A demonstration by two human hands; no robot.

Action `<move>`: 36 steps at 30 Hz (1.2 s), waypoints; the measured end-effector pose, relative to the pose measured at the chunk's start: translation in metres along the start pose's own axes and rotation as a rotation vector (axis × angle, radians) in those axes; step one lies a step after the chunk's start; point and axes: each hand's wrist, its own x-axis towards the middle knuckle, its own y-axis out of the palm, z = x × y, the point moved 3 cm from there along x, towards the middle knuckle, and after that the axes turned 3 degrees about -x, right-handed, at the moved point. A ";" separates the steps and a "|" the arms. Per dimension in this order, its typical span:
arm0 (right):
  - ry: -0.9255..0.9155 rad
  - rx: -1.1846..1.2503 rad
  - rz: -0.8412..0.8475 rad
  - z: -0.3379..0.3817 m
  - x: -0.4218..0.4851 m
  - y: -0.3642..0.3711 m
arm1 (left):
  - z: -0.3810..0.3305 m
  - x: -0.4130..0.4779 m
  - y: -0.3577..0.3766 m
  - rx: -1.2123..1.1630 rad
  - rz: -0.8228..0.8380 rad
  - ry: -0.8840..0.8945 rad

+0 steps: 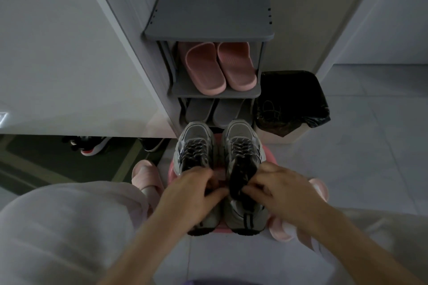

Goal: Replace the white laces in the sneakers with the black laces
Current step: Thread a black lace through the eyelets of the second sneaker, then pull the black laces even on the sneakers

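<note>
Both the left hand and right hand pinch, with bent fingers, the black tongue of the right sneaker, and its black laces run toward 12 o'clock from them.

Single head-worn wide view, steeply downward (slightly forward), close above the sneakers, shoe rack beyond.

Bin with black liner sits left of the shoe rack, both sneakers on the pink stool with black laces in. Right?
No: in the head view the bin stands right of the shoe rack, not left. The rest holds: left sneaker and right sneaker are on the pink stool, black laces in both.
</note>
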 end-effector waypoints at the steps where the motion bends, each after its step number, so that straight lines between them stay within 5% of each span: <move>1: -0.014 0.006 0.041 0.004 -0.002 0.000 | 0.006 -0.006 -0.004 0.045 0.062 -0.002; 5: -0.027 -0.199 0.173 0.022 -0.015 0.020 | 0.017 -0.030 0.011 0.381 0.229 0.026; 17: 0.038 -0.248 -0.036 0.044 -0.043 0.027 | 0.010 -0.060 0.008 0.356 -0.045 0.153; 26: -0.044 -0.378 -0.329 0.075 -0.069 -0.067 | -0.036 -0.081 -0.076 0.396 -0.301 0.448; 31: -0.047 -0.414 -0.392 0.086 -0.037 -0.145 | -0.069 -0.039 -0.144 0.401 -0.399 0.399; 36: 0.071 -0.346 -0.346 0.074 0.033 -0.219 | -0.084 0.040 -0.207 0.399 -0.290 0.313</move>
